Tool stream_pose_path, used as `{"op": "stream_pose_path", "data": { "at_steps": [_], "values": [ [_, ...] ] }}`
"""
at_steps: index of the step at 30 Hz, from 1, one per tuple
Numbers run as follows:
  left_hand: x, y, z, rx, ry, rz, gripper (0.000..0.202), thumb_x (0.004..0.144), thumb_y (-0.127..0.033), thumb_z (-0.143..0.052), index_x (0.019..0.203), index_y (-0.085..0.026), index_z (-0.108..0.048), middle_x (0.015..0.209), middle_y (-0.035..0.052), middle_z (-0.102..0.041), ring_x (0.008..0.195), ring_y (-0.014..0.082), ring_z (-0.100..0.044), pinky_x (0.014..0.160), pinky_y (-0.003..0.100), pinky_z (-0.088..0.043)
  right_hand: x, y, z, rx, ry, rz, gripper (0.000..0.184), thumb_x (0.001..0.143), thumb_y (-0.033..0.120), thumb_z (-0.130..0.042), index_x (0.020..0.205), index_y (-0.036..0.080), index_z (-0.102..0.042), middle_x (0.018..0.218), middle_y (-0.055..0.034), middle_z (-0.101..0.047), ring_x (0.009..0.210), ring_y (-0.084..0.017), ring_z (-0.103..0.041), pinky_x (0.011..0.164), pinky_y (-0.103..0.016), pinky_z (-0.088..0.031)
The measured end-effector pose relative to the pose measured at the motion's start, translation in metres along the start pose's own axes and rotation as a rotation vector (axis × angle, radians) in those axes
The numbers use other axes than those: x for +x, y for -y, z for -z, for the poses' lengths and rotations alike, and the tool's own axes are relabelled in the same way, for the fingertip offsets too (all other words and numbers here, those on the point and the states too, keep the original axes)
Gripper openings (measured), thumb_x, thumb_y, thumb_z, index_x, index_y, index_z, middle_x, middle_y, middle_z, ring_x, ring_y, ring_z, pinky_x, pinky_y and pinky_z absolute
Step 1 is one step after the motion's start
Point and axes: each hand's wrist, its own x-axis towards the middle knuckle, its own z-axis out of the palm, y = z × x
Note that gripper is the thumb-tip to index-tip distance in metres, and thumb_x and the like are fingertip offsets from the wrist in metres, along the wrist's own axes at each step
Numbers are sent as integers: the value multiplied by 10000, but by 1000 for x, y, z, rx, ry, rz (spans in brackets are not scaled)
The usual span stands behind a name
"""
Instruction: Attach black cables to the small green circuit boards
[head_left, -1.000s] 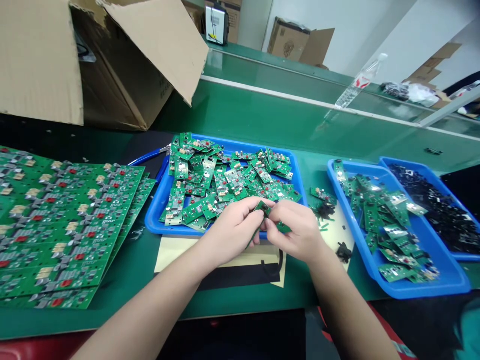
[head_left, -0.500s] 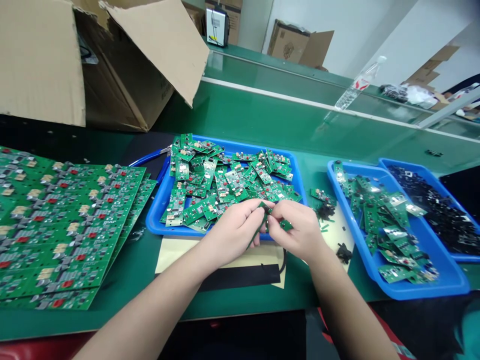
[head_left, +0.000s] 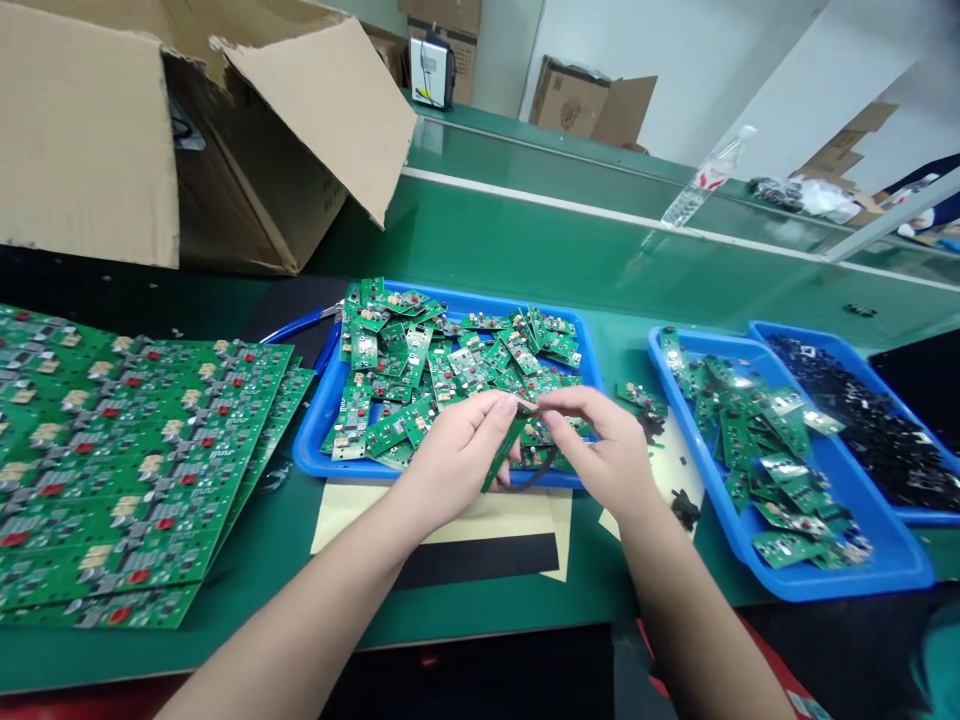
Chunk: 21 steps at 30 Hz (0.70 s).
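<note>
My left hand (head_left: 455, 452) is closed on a small green circuit board (head_left: 501, 452), which is tilted with its upper end showing past the thumb. My right hand (head_left: 604, 445) is closed in a pinch at that upper end. Whatever lies between its fingertips is too small to make out. A dark curved strip (head_left: 541, 472) loops below the fingers, and where its ends go is hidden. Both hands are over the front edge of a blue tray (head_left: 315, 458) heaped with loose small circuit boards (head_left: 457, 365).
Large uncut board panels (head_left: 142, 480) lie stacked at left, near blue-handled pliers (head_left: 296, 322) and a cardboard box (head_left: 247, 190). At right stand a second blue tray (head_left: 885, 550) of boards and a tray of black parts (head_left: 885, 430). A black strip (head_left: 480, 562) lies in front on yellow paper (head_left: 337, 515).
My right fingertips have moved up to the upper end of the board. More of the board and the dark curved strip now show between my hands. The view has shifted slightly.
</note>
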Motion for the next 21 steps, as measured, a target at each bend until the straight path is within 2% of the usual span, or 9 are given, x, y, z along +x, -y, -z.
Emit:
{"op": "stream_pose_path", "data": {
  "at_steps": [2,4,10,13,15,18,19,21],
  "values": [
    [0,-1,1,31,-14,-1,331,913,-435,-436,740,-162,-507,621,-24,-514,459,82,-507,418,173,-411,2,1,5,-52,12,37,127,873,204,-561,879,218,-687,812,-31,-733,743,-178,-699,689,-313,-583],
    [-1,-2,3,82,-4,4,344,917,-437,-424,725,-164,-512,621,-21,-527,458,84,-510,427,178,-408,4,0,10,-79,8,41,159,884,213,-555,897,228,-713,816,-30,-748,728,-183,-704,686,-325,-585],
    [0,0,3,313,260,49,406,923,-411,-384,599,-175,-449,514,-37,-489,411,86,-470,478,201,-379,3,-2,12,-55,91,87,207,900,194,-533,937,245,-730,769,-19,-736,675,-166,-681,634,-297,-559],
    [0,0,3,360,293,45,425,928,-422,-373,584,-180,-440,483,-43,-458,426,99,-465,502,210,-369,1,0,6,-6,82,132,222,895,157,-532,970,251,-718,747,-14,-714,635,-150,-651,609,-279,-542],
    [-1,-2,4,371,259,19,424,932,-418,-373,593,-180,-459,500,-38,-468,452,107,-462,511,216,-360,1,0,6,48,-26,83,272,894,155,-533,1099,273,-666,901,-31,-719,700,-153,-665,673,-297,-558],
    [-2,-5,7,348,106,-49,378,944,-374,-361,685,-170,-547,614,-12,-520,552,127,-499,556,229,-384,3,-4,11,168,-288,-61,435,900,189,-535,1317,304,-492,1114,-55,-668,871,-171,-679,798,-334,-564],
    [-2,-6,8,332,43,-83,350,946,-349,-358,759,-165,-590,671,0,-540,610,137,-523,597,236,-406,3,-5,14,197,-384,-89,438,900,202,-539,1324,296,-481,1104,-53,-665,903,-171,-674,810,-332,-562],
    [-3,-6,11,323,-60,-161,315,945,-301,-364,967,-159,-645,792,25,-573,760,160,-557,729,258,-441,4,-8,19,214,-533,-110,314,899,213,-543,1208,259,-570,978,-37,-673,881,-160,-667,777,-304,-563]
  ]
}}
